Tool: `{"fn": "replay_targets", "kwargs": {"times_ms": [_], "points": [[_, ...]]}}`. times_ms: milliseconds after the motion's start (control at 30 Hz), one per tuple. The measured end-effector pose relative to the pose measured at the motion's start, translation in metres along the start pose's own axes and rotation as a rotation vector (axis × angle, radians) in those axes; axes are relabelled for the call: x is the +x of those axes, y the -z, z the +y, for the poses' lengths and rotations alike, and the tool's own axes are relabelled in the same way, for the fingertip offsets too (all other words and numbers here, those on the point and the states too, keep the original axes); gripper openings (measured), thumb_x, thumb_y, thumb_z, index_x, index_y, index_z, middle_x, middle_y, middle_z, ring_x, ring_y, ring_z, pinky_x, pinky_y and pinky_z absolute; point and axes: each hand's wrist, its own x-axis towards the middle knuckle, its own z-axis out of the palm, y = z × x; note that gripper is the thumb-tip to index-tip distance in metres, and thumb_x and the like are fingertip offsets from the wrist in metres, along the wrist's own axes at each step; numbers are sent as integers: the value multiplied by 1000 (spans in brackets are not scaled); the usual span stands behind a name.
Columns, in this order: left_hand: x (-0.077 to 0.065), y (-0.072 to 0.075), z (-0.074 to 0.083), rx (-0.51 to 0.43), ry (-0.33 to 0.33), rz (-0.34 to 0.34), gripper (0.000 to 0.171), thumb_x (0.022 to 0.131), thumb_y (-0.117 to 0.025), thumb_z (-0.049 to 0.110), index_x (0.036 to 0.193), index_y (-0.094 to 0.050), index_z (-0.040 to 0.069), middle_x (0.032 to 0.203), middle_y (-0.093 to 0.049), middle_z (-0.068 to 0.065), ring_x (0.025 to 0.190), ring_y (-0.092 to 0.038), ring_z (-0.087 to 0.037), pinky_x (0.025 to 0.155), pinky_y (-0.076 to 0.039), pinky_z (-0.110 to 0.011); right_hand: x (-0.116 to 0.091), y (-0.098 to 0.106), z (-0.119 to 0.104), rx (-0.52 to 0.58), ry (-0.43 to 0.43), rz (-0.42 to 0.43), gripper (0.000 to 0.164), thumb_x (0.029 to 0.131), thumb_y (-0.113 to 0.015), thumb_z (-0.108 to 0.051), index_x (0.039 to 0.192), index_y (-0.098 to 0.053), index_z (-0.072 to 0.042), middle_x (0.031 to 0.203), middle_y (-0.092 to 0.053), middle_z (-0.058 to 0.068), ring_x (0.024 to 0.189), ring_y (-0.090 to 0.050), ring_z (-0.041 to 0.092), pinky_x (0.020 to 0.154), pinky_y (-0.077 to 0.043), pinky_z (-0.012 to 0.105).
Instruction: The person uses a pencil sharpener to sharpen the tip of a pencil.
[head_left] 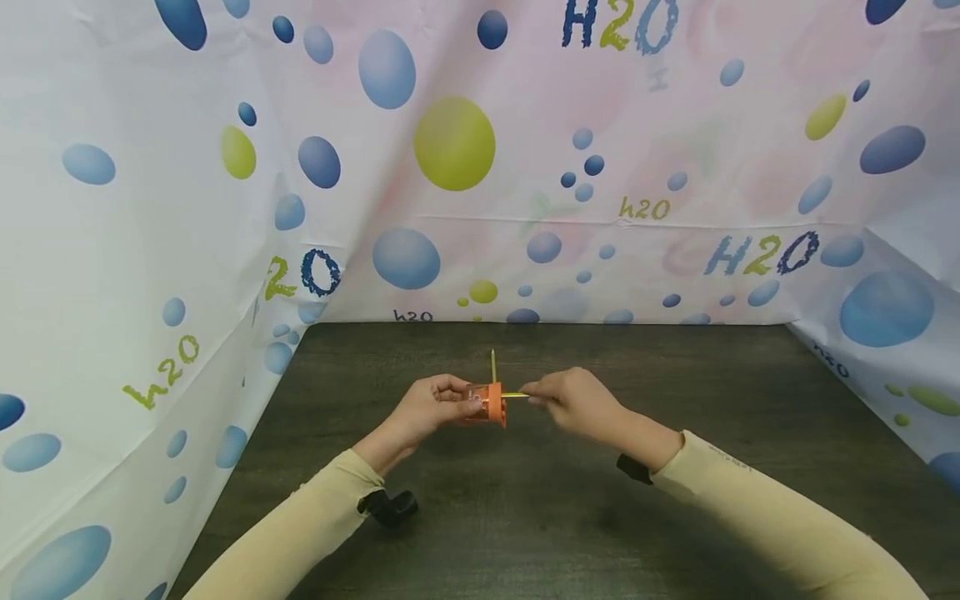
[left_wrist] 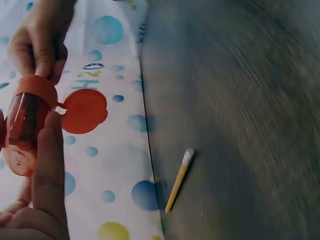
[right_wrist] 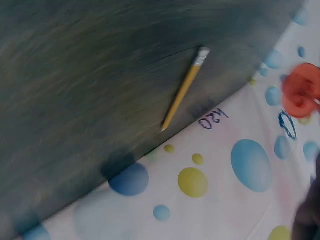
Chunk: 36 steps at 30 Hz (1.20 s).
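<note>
In the head view my left hand (head_left: 431, 410) grips an orange pencil sharpener (head_left: 495, 404) with a see-through shavings container, held sideways above the table. Its round orange lid (left_wrist: 85, 111) hangs flipped away from the body in the left wrist view. From the right, my right hand (head_left: 581, 404) pinches a yellow pencil (head_left: 515, 394) whose far end meets the sharpener's face; the tip is hidden there. A second yellow pencil (right_wrist: 185, 90) with a whitish eraser end lies on the table beyond the hands, partly covered by the sharpener in the head view.
The dark wood-grain table (head_left: 525, 533) runs back to a white backdrop (head_left: 525, 83) printed with blue and green bubbles, which also closes off both sides. Black wrist cameras sit under the left wrist (head_left: 388, 507) and right wrist (head_left: 634, 468).
</note>
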Motion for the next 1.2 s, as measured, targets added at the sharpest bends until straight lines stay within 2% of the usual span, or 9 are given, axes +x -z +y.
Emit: {"fn": "replay_targets", "kwargs": {"times_ms": [200,300,400,600,700,867,1033,1100,1200], "points": [[-2,-5,-3,180,-160,2,41,92,-76,11,127,-64,-7,122,-68,-28,107,-74,-32,86,-65,-37,8,13,14,571,-385,-345,27,102,-60,-9,118,-73,9,71,-70,2,49,-38,4,47,-31,21],[-1,-8,-3,157,-114,16,42,93,-76,17,127,-64,-5,121,-70,-25,101,-74,-24,87,-64,-39,8,15,20,667,-455,-397,31,104,-58,-11,122,-70,10,72,-68,0,51,-43,5,48,-35,22],[1,-9,1,34,-9,19,43,97,-72,23,128,-63,-5,118,-72,-20,94,-73,-13,88,-64,-37,5,13,18,407,-285,-297,33,103,-60,-16,127,-69,5,85,-75,5,59,-55,6,52,-44,23],[0,-3,6,-377,205,-88,41,107,-56,29,131,-62,-3,93,-75,2,81,-75,-6,76,-62,-16,-2,2,15,-402,323,192,42,78,-87,-11,117,-72,-5,91,-73,3,75,-68,13,63,-58,26],[-1,-1,7,-492,259,-133,32,107,-54,35,113,-71,8,88,-75,2,77,-74,-5,72,-61,-13,-3,-1,17,-546,480,287,56,65,-93,-2,117,-70,-4,92,-70,3,79,-68,14,66,-60,27],[-3,1,6,-511,273,-183,31,108,-53,35,107,-72,12,88,-75,3,78,-73,-5,73,-60,-13,-5,-2,15,-633,527,346,62,58,-94,4,114,-71,-4,90,-68,3,77,-65,14,60,-56,24],[-4,0,6,-311,142,-107,33,106,-58,20,128,-60,-3,103,-75,0,90,-73,-7,89,-63,-25,-3,-3,8,-493,424,338,49,60,-83,16,105,-76,-4,82,-70,2,70,-65,13,47,-44,21],[-5,0,7,-191,67,-48,34,101,-65,15,128,-60,-4,113,-74,-6,96,-73,-8,95,-62,-32,-2,-1,5,-326,297,237,38,71,-77,14,105,-77,-2,82,-73,4,66,-65,10,47,-41,19],[-6,-1,9,-17,-43,25,36,94,-73,9,126,-62,-3,125,-71,-18,106,-73,-19,96,-62,-39,1,5,2,88,3,-31,21,92,-68,3,111,-76,4,77,-73,6,55,-54,6,48,-36,18]]}}
